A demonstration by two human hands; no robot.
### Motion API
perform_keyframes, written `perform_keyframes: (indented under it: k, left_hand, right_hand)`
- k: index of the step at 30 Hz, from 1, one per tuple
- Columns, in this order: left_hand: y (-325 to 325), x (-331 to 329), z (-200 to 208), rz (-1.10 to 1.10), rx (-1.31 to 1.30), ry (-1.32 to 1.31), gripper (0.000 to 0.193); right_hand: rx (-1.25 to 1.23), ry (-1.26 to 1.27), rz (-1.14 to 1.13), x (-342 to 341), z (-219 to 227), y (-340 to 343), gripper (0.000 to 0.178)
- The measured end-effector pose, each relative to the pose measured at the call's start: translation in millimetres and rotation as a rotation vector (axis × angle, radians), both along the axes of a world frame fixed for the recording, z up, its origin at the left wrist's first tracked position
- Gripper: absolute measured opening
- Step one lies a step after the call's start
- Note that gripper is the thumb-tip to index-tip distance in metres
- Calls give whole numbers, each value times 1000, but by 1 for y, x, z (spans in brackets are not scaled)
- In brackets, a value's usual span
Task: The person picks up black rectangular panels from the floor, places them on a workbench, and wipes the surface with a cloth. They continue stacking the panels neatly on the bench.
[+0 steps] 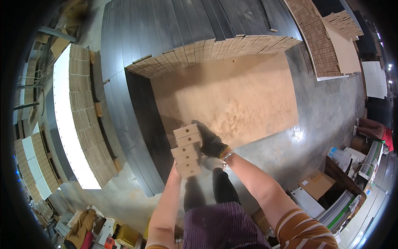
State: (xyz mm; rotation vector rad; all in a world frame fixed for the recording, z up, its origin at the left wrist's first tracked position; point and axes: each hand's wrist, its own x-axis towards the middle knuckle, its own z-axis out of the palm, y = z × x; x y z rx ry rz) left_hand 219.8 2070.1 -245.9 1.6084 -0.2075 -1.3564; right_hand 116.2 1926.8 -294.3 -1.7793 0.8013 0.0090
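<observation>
Head view: nearest, the right hand (211, 142), in a dark glove, is closed against the right side of a small stack of boards (186, 157), whose pale ends show dark spots. The left hand (175, 171) is at the stack's lower left, mostly hidden, so I cannot tell how far its fingers close. The stack is held near the close left corner of a tan sheet (253, 99). Beyond the sheet lie dark planks (174, 25) in a long row.
</observation>
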Motion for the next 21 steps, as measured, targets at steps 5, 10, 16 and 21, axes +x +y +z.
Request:
perform_keyframes:
  k: [5,10,16,21]
  left_hand:
    - [7,5,12,-76,57,-67,44]
    - [1,5,20,-165,101,-134,43]
    - [-34,7,48,-354,108,-249,41]
    - [-34,-27,125,37,-182,311,65]
  right_hand:
    - [-42,-94,24,-3,17,0,83]
    - [-160,-104,39,-6,21,-4,80]
    - [22,-12,77,-10,54,-27,85]
    - [119,204,1,-78,198,-15,107]
